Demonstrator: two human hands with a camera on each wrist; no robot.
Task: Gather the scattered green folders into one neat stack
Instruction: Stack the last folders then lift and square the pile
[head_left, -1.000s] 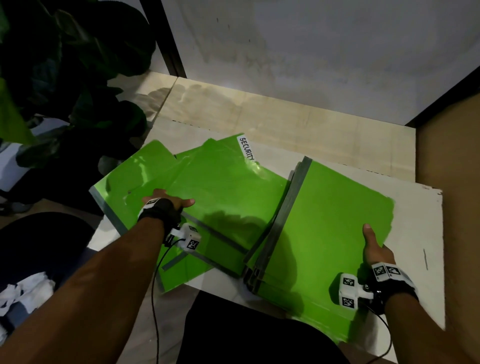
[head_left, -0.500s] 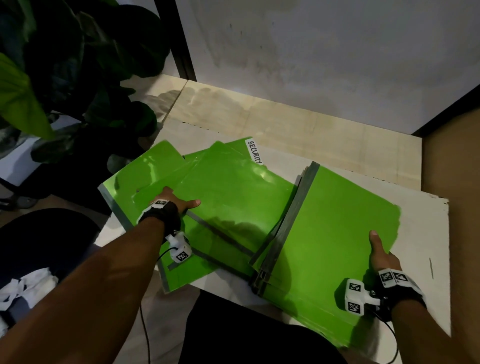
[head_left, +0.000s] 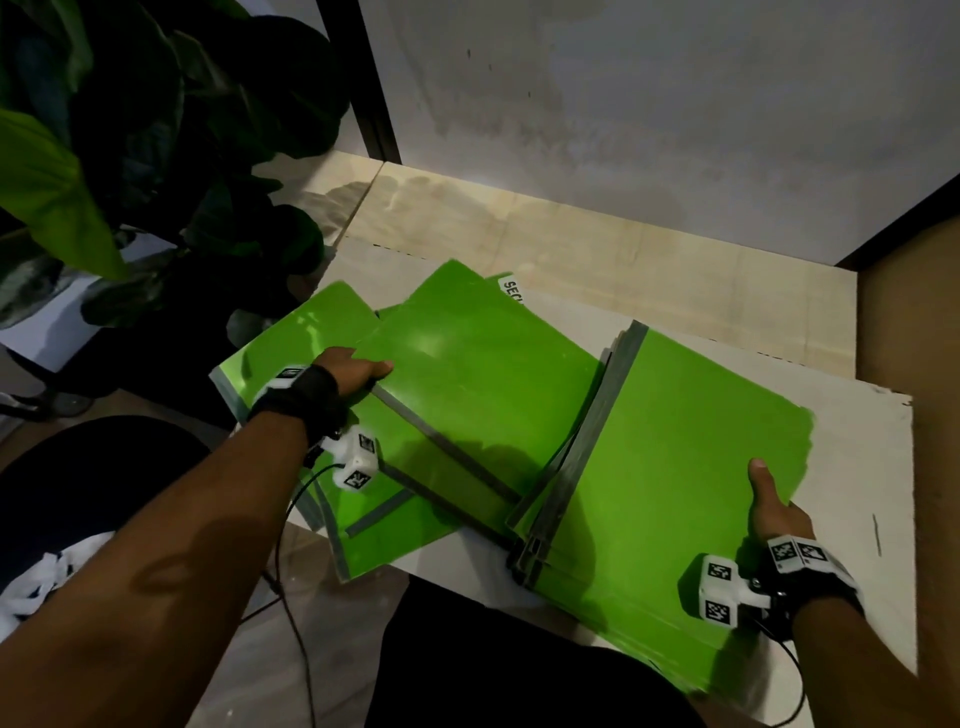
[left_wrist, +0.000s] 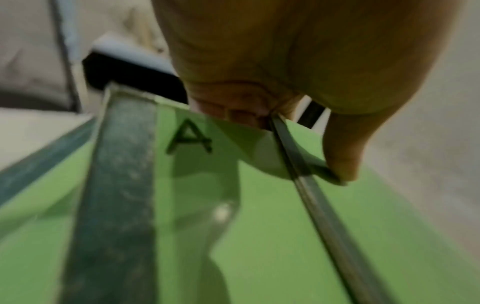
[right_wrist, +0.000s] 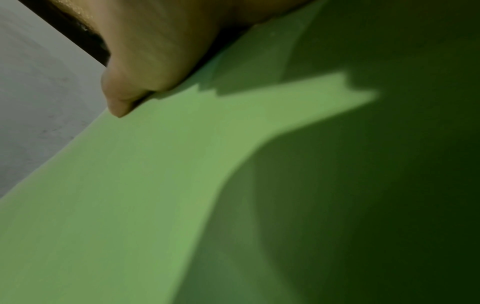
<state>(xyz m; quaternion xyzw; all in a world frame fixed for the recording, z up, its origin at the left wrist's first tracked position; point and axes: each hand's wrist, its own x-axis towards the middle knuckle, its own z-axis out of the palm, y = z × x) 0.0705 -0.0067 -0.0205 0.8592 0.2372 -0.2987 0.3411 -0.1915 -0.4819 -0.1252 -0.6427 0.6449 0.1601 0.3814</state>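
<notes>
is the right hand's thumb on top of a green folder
Yes, the right hand lays its thumb flat on the top green folder of the right pile.

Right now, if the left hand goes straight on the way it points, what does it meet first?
The left hand points right, pinching a folder by its edge. Straight on, past that folder, it would probably first meet the grey spines of the right pile, which the right hand holds. Depth is unclear.

I see bright green folders with grey spines on the white board. A squared stack (head_left: 675, 467) lies at my right, spine pointing away. A looser fan of folders (head_left: 467, 395) overlaps at my left, one with a white label, one marked "A" (left_wrist: 189, 137).
</notes>
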